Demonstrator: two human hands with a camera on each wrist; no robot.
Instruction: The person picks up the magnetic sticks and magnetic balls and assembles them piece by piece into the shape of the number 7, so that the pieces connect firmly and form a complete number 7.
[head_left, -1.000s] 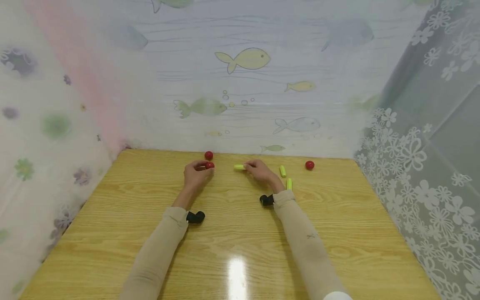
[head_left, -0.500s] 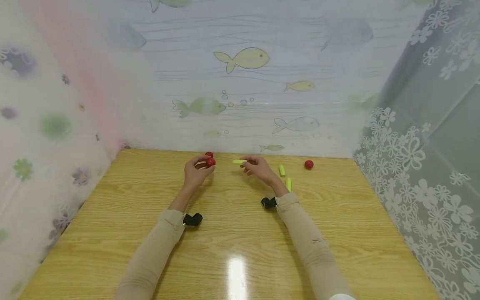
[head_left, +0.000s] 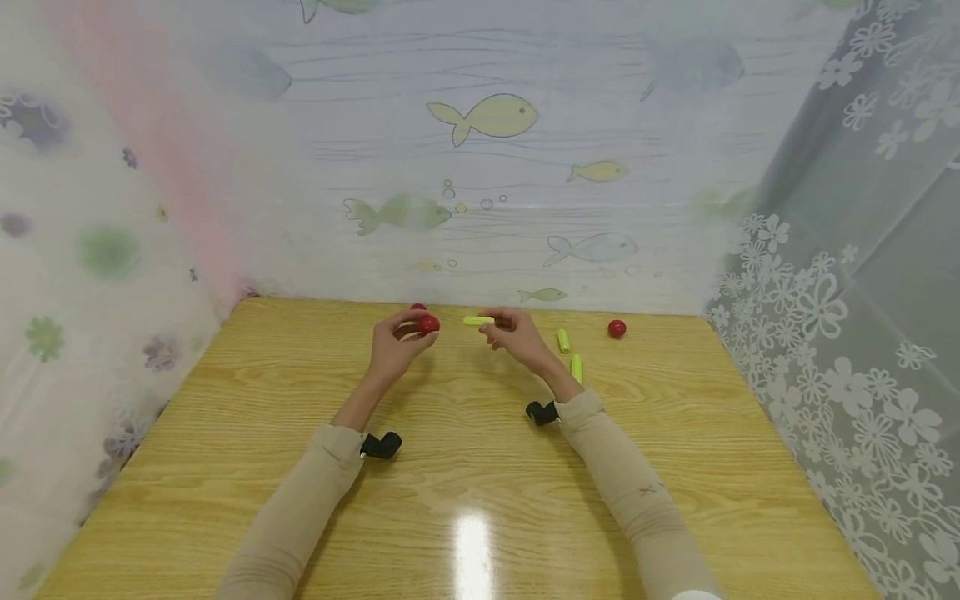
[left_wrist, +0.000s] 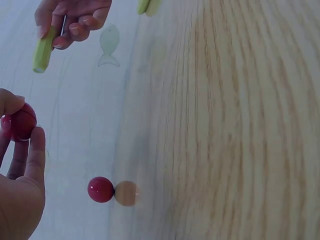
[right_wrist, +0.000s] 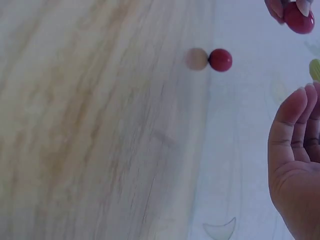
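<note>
Thumb and fingers of my left hand (head_left: 392,348) pinch a glossy red ball (head_left: 430,324) above the far part of the table; the left wrist view shows this ball (left_wrist: 25,122) close up. Across a small gap, my right hand (head_left: 522,342) pinches a short yellow-green ridged stick (head_left: 472,320) by one end. Its free end points left toward the held ball, not touching it. In the right wrist view the stick (right_wrist: 315,70) is mostly cut off by the frame's edge. A second red ball (head_left: 418,307) rests on the table behind my left hand, partly covered by it.
Two more yellow-green sticks, one farther back (head_left: 563,341) and one nearer (head_left: 577,368), lie right of my right hand. Another red ball (head_left: 617,328) sits at the far right. A fish-patterned curtain (head_left: 480,208) stands along the wooden table's (head_left: 465,467) back edge.
Both hands have lifted from near the tabletop, carrying the red ball and the yellow-green stick up. The held ball has shifted slightly right, toward the stick. The other pieces stay put.
</note>
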